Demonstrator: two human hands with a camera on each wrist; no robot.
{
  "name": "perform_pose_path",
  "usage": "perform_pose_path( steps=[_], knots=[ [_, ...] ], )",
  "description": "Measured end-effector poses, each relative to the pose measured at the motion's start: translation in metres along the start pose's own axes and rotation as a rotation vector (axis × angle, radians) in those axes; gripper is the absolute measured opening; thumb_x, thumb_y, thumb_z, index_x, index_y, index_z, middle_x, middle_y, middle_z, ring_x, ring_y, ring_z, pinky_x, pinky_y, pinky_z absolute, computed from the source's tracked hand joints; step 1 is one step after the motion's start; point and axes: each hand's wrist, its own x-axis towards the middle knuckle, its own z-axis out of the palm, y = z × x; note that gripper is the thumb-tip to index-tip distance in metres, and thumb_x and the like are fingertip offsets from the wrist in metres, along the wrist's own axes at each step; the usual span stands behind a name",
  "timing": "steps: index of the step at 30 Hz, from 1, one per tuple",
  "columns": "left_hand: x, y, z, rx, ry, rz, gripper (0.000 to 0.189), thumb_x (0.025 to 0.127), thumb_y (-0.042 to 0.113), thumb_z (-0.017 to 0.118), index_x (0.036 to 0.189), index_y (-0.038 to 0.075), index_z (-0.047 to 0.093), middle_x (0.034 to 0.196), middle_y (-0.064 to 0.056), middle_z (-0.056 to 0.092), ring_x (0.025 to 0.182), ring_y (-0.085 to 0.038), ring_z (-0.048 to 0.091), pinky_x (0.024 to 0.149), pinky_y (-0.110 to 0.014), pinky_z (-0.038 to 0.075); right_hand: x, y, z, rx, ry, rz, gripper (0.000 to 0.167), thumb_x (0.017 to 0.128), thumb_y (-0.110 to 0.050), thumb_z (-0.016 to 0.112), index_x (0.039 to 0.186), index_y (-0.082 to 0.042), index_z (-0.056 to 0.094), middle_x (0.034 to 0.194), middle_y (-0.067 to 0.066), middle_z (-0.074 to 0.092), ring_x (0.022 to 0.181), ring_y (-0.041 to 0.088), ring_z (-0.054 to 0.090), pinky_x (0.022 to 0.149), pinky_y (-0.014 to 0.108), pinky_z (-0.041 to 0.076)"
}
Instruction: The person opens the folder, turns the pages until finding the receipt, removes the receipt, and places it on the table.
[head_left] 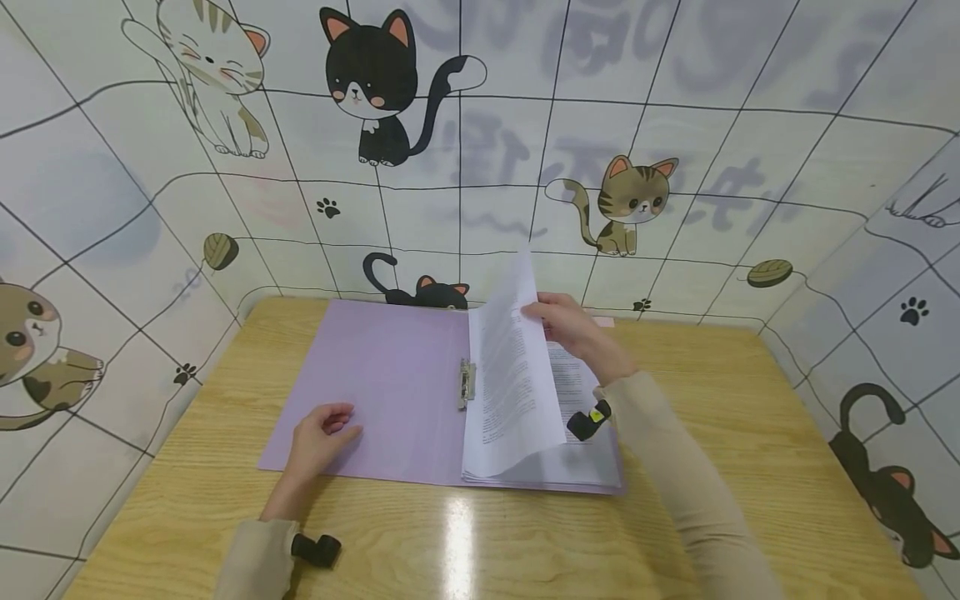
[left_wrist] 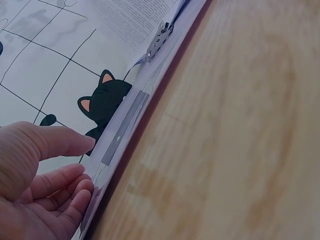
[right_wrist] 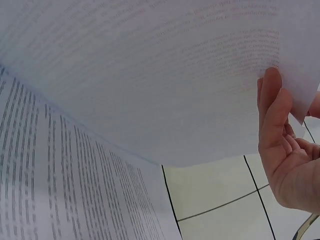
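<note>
A light purple folder point(head_left: 390, 392) lies spread on the wooden table, with a metal clip point(head_left: 467, 383) along its spine. Printed sheets fill its right side. My right hand point(head_left: 573, 329) pinches the free edge of one printed sheet point(head_left: 517, 383), which stands lifted and curved above the stack of printed pages point(head_left: 581, 467). In the right wrist view the thumb is partly hidden behind that sheet, the fingers on its near face. Over the folder's left cover, near its lower left edge, my left hand point(head_left: 318, 437) hovers or rests with loosely bent fingers and nothing between them.
The wooden table point(head_left: 712, 417) reaches back to a white wall point(head_left: 510, 142) with a grid and cartoon cats. More such wall stands on the left and right. A small pink tab point(head_left: 603, 322) shows behind the right hand. Black camera mounts sit on both wrists.
</note>
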Motion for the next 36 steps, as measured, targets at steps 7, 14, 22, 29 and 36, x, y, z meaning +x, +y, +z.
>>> perform_pose_path(
  steps=[7, 14, 22, 29, 36],
  knots=[
    [0.0, 0.002, 0.0, -0.006, -0.004, -0.016, 0.036, 0.079, 0.001, 0.07, 0.112, -0.011, 0.058, 0.109, -0.024, 0.061, 0.101, -0.033, 0.058, 0.084, -0.021, 0.048, 0.006, 0.0, 0.015, 0.083, -0.001, -0.014, 0.043, 0.092, -0.007, 0.049, 0.131, 0.009, 0.044, 0.101, 0.008, 0.06, 0.081, 0.016, 0.062, 0.071, 0.027, 0.051],
    [0.001, 0.003, 0.002, 0.015, 0.044, 0.023, 0.032, 0.078, 0.004, 0.071, 0.106, -0.01, 0.061, 0.1, -0.021, 0.064, 0.092, -0.029, 0.061, 0.08, -0.028, 0.05, 0.013, 0.0, 0.03, 0.128, 0.008, 0.008, 0.043, 0.092, -0.007, 0.05, 0.132, 0.008, 0.044, 0.103, 0.01, 0.059, 0.083, 0.016, 0.061, 0.073, 0.027, 0.051],
    [0.004, 0.013, -0.003, 0.011, 0.052, 0.061, 0.033, 0.079, 0.004, 0.071, 0.108, -0.01, 0.06, 0.101, -0.024, 0.064, 0.094, -0.034, 0.061, 0.078, -0.023, 0.051, 0.018, 0.0, 0.044, 0.187, 0.016, 0.008, 0.041, 0.091, -0.005, 0.049, 0.129, 0.01, 0.045, 0.091, 0.004, 0.062, 0.076, 0.014, 0.063, 0.069, 0.026, 0.052],
    [0.004, 0.021, -0.007, -0.001, 0.052, 0.106, 0.033, 0.079, 0.004, 0.072, 0.107, -0.009, 0.061, 0.1, -0.02, 0.065, 0.092, -0.031, 0.061, 0.076, -0.018, 0.049, 0.024, 0.002, 0.056, 0.238, 0.011, 0.011, 0.032, 0.091, -0.002, 0.049, 0.121, 0.01, 0.048, 0.082, 0.001, 0.064, 0.072, 0.012, 0.062, 0.068, 0.026, 0.051],
    [0.0, 0.033, -0.006, -0.015, 0.062, 0.166, 0.032, 0.079, 0.002, 0.072, 0.107, -0.009, 0.061, 0.101, -0.022, 0.064, 0.092, -0.032, 0.061, 0.079, -0.023, 0.051, 0.027, 0.004, 0.067, 0.228, 0.015, 0.023, 0.028, 0.091, -0.005, 0.051, 0.117, 0.006, 0.051, 0.08, 0.001, 0.063, 0.071, 0.012, 0.062, 0.069, 0.025, 0.051]
  ],
)
